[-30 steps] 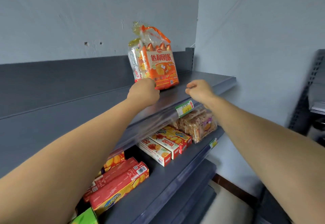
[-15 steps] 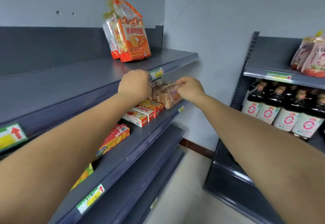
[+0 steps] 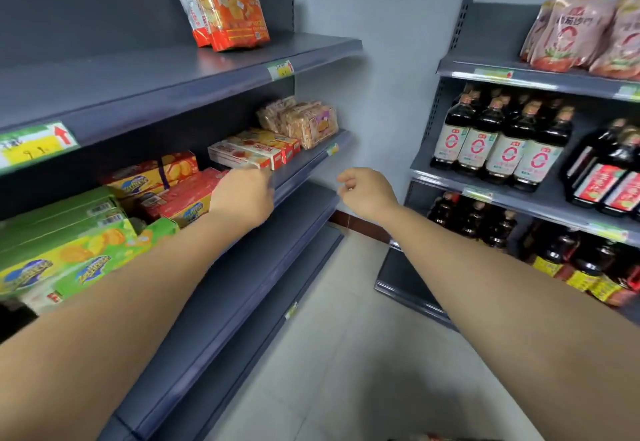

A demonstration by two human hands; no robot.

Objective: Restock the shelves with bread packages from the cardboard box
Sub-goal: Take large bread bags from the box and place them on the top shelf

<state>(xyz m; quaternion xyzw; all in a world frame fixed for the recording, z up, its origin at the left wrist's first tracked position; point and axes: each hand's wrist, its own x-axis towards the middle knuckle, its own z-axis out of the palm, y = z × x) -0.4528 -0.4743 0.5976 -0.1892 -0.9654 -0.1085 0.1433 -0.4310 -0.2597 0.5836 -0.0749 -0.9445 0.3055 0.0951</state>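
The top edge crops the orange plastic bread packages (image 3: 230, 11) on the grey metal top shelf (image 3: 166, 73); the left hand (image 3: 242, 198) is blurred, its fingers hidden; print on the yellow-and-green price tag (image 3: 34, 147) is unreadable.

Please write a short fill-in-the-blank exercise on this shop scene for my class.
1. The orange bread packages stand on the ____ shelf.
2. The dark bottles fill the rack on the ____ side.
3. The right hand holds ____.

Missing words: top; right; nothing.
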